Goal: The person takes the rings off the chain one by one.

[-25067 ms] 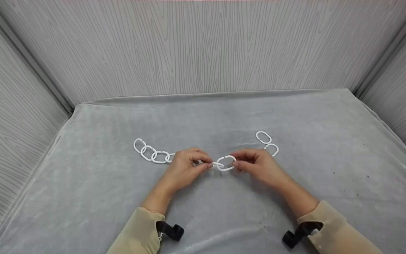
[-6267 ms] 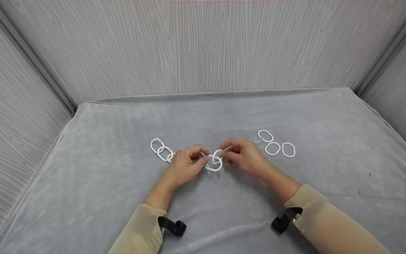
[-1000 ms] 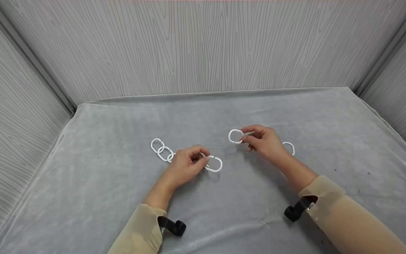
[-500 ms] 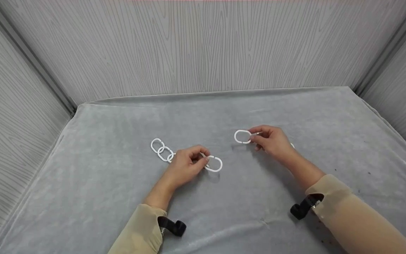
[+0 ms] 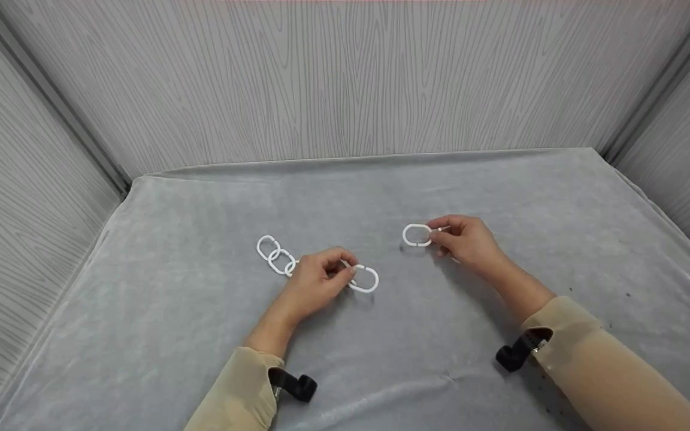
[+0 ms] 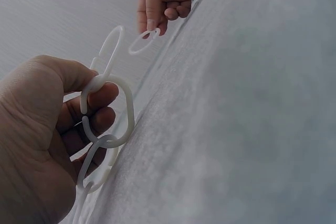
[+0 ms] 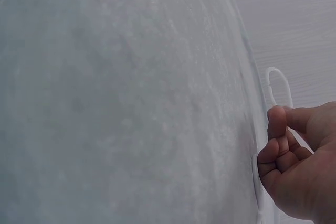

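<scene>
My left hand [image 5: 318, 275] holds a chain of white plastic oval links [image 5: 274, 254] near its right end. The chain's end link [image 5: 377, 280] sticks out past the thumb and fingertips. In the left wrist view, a link with a gap in its side [image 6: 130, 111] hooks through others above and below. Farther back and to the right, my right hand [image 5: 471, 239] pinches a white oval link [image 5: 404, 234] with a small gap in its lower side. A bit of white [image 5: 441, 229] shows behind those fingers. In the right wrist view, a white curve [image 7: 255, 177] runs below the curled fingers.
A grey cloth [image 5: 417, 335] with soft folds covers the table. Pale wood-grain panels [image 5: 345, 78] stand behind and at both sides. Each wrist carries a black camera mount [image 5: 294, 384].
Earlier both hands worked together at the chain's end. My right hand has since moved apart, now drifting rightward with a link. Loose links seen at the right are now hidden. My left hand stays still.
</scene>
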Motion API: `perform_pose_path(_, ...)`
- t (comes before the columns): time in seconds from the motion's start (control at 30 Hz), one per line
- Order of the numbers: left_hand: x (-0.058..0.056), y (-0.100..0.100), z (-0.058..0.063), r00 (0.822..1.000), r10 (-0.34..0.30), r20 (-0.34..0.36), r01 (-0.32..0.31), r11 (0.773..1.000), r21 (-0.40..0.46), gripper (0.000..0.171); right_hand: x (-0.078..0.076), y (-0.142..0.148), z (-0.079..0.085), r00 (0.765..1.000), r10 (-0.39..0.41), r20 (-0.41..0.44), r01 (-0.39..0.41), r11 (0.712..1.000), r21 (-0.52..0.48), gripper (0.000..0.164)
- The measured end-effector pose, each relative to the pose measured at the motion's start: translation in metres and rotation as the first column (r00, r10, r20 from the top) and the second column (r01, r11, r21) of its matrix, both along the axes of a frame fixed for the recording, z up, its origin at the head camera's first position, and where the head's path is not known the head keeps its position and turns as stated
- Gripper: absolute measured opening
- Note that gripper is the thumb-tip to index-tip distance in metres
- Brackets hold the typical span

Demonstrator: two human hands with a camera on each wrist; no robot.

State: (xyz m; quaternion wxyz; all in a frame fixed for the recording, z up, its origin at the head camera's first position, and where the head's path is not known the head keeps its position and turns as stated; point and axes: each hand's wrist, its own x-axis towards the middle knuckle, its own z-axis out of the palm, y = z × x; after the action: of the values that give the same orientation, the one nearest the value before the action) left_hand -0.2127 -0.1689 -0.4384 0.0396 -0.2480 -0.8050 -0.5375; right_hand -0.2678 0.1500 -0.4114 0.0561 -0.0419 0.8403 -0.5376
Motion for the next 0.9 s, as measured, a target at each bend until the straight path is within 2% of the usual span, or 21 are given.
perform_pose_path(0.53, -0.0004, 0.0003, 0.0011, 1.000, 0.006, -0.004, -0.006, 1.000, -0.025, 0.005, -0.0013, -0.0001, 0.0005, 1.000, 0.008, 0.022, -0.009, 0.999, 0.037, 0.027)
perform_pose_path(0.9, 0.0006, 0.0002, 0.0008, 1.000, 0.004, 0.019, -0.004, 1.000, 0.005, 0.006, -0.0047, -0.0028, -0.0012, 1.000, 0.009, 0.026, -0.011, 0.997, 0.077, 0.025)
